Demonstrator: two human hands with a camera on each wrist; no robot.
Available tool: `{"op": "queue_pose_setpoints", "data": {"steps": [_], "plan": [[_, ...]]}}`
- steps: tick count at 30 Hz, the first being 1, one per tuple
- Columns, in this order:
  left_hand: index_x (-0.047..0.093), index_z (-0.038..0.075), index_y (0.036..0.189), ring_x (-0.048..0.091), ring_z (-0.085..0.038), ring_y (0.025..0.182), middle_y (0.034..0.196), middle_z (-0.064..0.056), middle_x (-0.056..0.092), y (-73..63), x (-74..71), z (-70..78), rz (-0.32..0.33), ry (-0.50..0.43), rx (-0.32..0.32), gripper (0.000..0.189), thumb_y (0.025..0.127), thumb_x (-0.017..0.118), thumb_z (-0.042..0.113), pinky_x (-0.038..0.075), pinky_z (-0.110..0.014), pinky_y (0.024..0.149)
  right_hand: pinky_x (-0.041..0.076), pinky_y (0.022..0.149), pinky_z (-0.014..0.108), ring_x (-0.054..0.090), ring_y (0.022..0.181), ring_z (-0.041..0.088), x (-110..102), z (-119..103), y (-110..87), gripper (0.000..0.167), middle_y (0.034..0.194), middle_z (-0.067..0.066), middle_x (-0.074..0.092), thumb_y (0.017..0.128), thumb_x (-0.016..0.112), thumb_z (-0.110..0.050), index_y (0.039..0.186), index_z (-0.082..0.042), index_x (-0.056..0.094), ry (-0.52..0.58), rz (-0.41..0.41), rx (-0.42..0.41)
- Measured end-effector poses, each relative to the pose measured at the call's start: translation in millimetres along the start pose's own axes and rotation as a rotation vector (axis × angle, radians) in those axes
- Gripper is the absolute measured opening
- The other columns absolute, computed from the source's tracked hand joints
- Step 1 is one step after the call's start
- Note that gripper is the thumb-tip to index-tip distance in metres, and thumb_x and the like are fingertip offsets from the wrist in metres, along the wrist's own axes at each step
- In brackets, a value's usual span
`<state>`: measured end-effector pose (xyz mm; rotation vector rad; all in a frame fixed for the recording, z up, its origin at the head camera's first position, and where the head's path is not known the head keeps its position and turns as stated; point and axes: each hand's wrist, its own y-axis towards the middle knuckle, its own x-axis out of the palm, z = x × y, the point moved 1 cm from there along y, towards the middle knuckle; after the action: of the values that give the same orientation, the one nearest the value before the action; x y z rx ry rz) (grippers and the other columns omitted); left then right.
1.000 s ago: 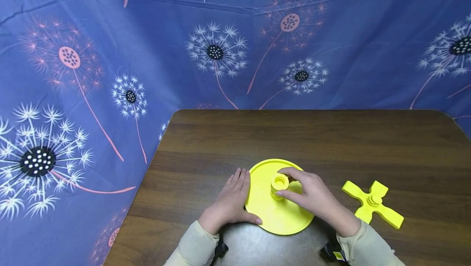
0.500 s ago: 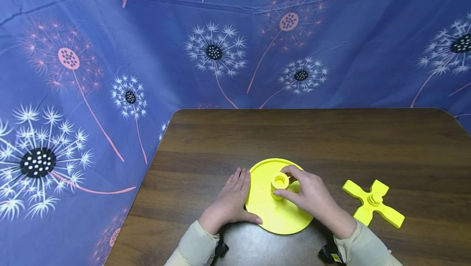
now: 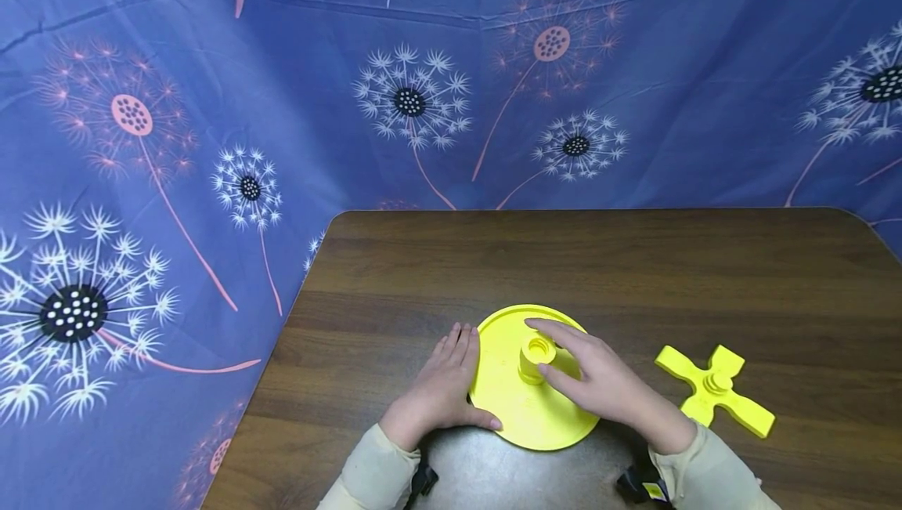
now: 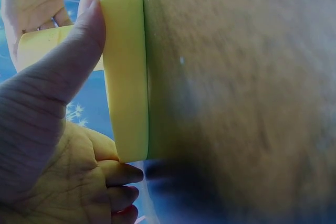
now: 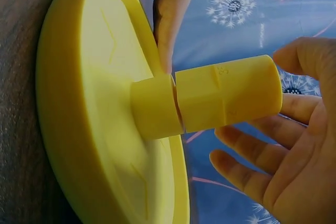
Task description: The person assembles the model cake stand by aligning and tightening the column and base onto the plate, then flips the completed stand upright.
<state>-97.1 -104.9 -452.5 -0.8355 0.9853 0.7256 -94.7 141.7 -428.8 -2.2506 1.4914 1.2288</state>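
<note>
A round yellow disc with a raised rim lies on the table. From its middle rises a short stub, topped by a hollow yellow cylinder with a thin, uneven seam between the two. Ring-like ridges show inside the cylinder's top opening in the head view. My left hand rests along the disc's left side, fingers straight against the edge and thumb on the near rim. Around the cylinder's right side is my right hand, fingers spread and loose, thumb tip close to the cylinder's top end.
On the right of the brown wooden table lies a yellow four-armed cross with a ridged peg standing up at its centre. Behind and to the left hangs a blue cloth with dandelion prints.
My right hand's fingers have loosened from the cylinder, and the hand has shifted slightly to the right with its fingers straighter. The left hand and the disc stay in place.
</note>
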Motion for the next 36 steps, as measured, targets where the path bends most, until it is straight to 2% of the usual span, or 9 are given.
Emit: {"op": "queue_pose_setpoints", "data": {"steps": [4,14,24,36], "plan": [[0.010,-0.003,0.154,0.005,-0.033,0.148,0.160,-0.022,0.010,-0.4,0.3,-0.5,0.006,0.006,0.006,0.133,0.065,0.076,0.070,0.014,-0.044,0.119,0.047,0.097,0.048,0.053,0.125,0.022,-0.4,1.1,0.4,0.047,0.138,0.000,0.056,0.094,0.065,-0.019,0.139,-0.013,0.053,0.020,-0.011,-0.020],[0.009,-0.001,0.155,0.003,-0.031,0.149,0.161,-0.019,0.008,-0.1,1.3,-0.8,-0.007,0.011,-0.004,0.133,0.065,0.074,0.072,0.013,-0.043,0.119,0.050,0.093,0.047,0.057,0.120,0.020,-1.0,0.9,1.2,0.044,0.133,-0.001,0.060,0.094,0.066,-0.027,0.135,-0.014,0.057,0.036,-0.030,0.048],[0.008,-0.002,0.155,0.003,-0.031,0.149,0.161,-0.020,0.007,-0.5,0.8,-1.2,-0.011,-0.014,-0.002,0.133,0.065,0.075,0.071,0.013,-0.044,0.119,0.053,0.085,0.038,0.060,0.103,0.008,3.9,-1.1,3.4,0.041,0.118,-0.007,0.064,0.090,0.071,-0.032,0.126,-0.016,0.060,-0.030,0.009,0.053],[0.009,-0.003,0.154,0.004,-0.032,0.148,0.161,-0.022,0.008,-0.8,-0.5,0.1,-0.006,-0.001,0.000,0.132,0.066,0.076,0.069,0.013,-0.044,0.119,0.054,0.077,0.035,0.061,0.091,0.007,7.5,-1.2,3.9,0.042,0.109,-0.007,0.065,0.084,0.077,-0.030,0.120,-0.015,0.060,-0.094,0.078,0.053]]}}
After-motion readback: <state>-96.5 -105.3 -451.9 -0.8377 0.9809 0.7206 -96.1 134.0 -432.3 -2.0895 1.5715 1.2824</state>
